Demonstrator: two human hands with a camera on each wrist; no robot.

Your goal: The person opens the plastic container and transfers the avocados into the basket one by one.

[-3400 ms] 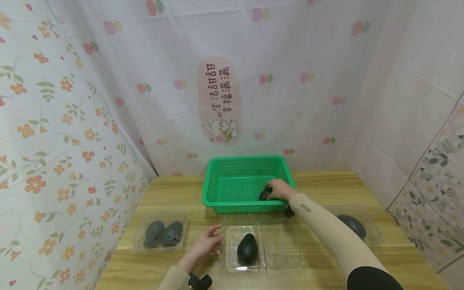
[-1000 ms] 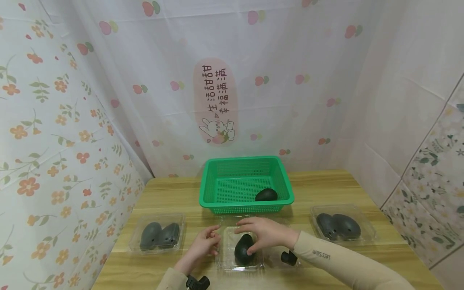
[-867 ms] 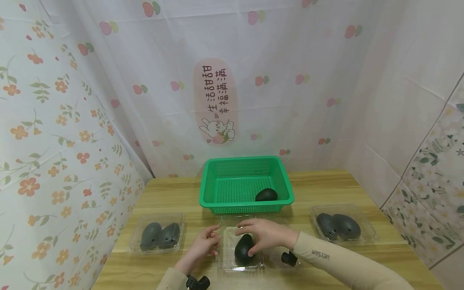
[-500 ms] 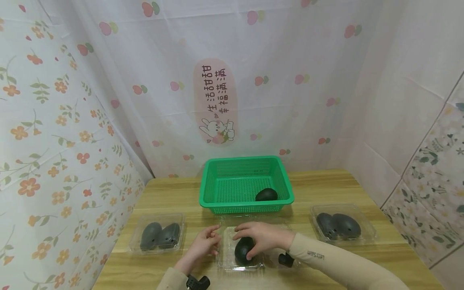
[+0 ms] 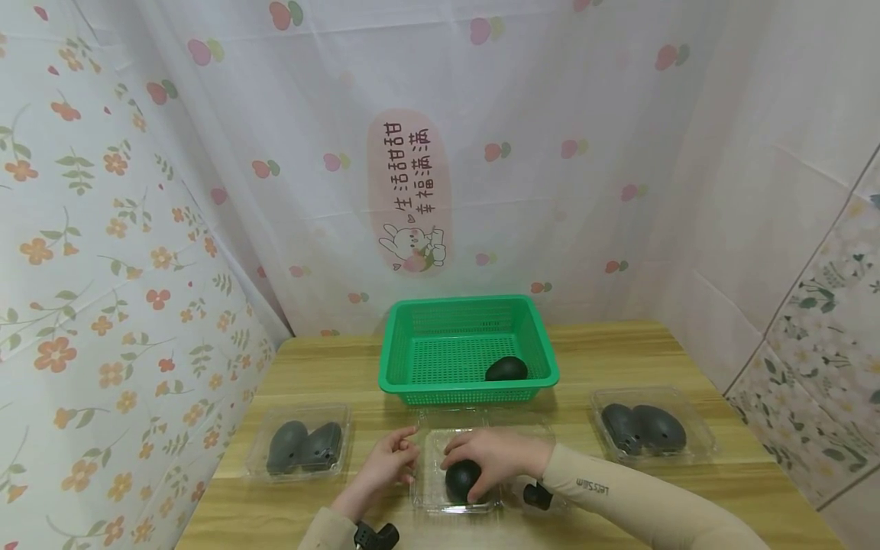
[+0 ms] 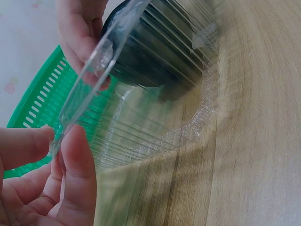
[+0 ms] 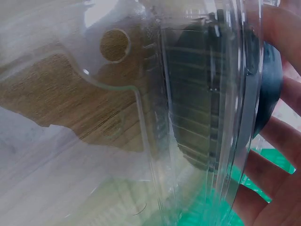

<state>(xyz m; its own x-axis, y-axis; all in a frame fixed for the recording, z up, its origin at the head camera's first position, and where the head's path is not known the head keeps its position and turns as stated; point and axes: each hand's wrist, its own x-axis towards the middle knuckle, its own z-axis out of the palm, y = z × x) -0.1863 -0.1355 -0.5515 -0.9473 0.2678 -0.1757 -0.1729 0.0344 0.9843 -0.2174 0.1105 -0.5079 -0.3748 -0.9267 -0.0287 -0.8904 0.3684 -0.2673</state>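
Note:
A clear plastic clamshell box (image 5: 428, 489) lies unfolded at the front centre, its flat lid half partly hidden under my right arm. One dark avocado (image 5: 462, 483) sits in its tray half, showing a rounded end. My right hand (image 5: 496, 456) grips this avocado from above, thumb on the near side and fingers on the far side. At the box's left edge is my left hand (image 5: 388, 462). The left wrist view shows the thumb and a finger of the left hand (image 6: 61, 174) pinching the box's rim (image 6: 89, 94).
A green plastic basket (image 5: 392, 359) stands behind the box, with one avocado (image 5: 506, 369) at its front right. Closed clear boxes stand at left (image 5: 344, 428) and right (image 5: 697, 435), each holding two dark avocados. Floral curtains enclose the wooden table (image 5: 598, 344).
My right hand has come from the basket to the box, leaving the basket's avocado behind. Within its grasp, the boxed avocado has tipped from a pear outline to a round one. My left hand stays put.

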